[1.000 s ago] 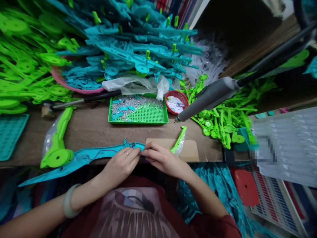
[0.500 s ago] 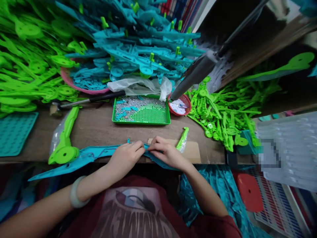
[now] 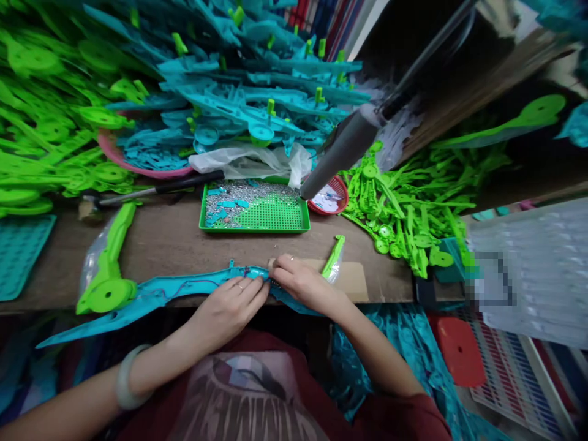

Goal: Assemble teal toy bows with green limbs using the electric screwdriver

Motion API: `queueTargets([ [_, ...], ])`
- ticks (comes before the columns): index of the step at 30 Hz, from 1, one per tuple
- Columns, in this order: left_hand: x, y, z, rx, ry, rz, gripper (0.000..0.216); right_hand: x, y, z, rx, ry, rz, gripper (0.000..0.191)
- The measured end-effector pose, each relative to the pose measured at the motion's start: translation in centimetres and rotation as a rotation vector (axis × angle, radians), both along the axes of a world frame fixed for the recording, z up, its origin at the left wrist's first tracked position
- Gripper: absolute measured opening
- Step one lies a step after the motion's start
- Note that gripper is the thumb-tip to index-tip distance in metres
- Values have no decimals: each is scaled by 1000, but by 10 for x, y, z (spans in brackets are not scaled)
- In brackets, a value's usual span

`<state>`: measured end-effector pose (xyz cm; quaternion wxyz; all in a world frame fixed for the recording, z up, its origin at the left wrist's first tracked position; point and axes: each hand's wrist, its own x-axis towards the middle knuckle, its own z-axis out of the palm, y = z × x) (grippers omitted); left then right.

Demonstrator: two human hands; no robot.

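A long, curved blue plastic shell (image 3: 190, 283) lies along the front edge of the bench, its hollow side up, with a thin purple wire running inside. My left hand (image 3: 236, 301) is closed over its middle, fingertips on the inner side. Close beside it, my right hand (image 3: 301, 280) has its fingers bent and pinched together at the same shell; whatever lies between them is hidden. At the shell's left part sits a bright green arm with a round hub (image 3: 109, 295), partly in clear plastic. A smaller green arm (image 3: 334, 257) lies beyond my right hand.
Behind my hands stands a green perforated tray (image 3: 275, 229) with small metal screws and blue bits. A hammer (image 3: 124, 199), a red basket (image 3: 342, 202) and a hanging grey tool (image 3: 340, 153) are around it. Piles of green parts (image 3: 404, 208) and blue parts (image 3: 257, 104) rise behind.
My left hand has drawn back slightly towards me, uncovering more of the shell's middle with its wire. Both hands stay at the shell. The whole view has shifted a little.
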<state>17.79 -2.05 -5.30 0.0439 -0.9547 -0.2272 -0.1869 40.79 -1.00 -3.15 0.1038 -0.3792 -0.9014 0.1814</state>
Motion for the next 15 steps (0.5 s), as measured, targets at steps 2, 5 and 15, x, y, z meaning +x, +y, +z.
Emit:
queueTargets([
  [2, -2, -1, -4, 2, -7, -9, 31, -3, 0, -3, 2, 32, -29, 22],
  [5, -3, -1, -6, 26, -6, -9, 28, -4, -1, -8, 78, 25, -78, 23],
  [15, 10, 1, 6, 15, 37, 24, 29, 5, -26, -4, 112, -135, -207, 22],
])
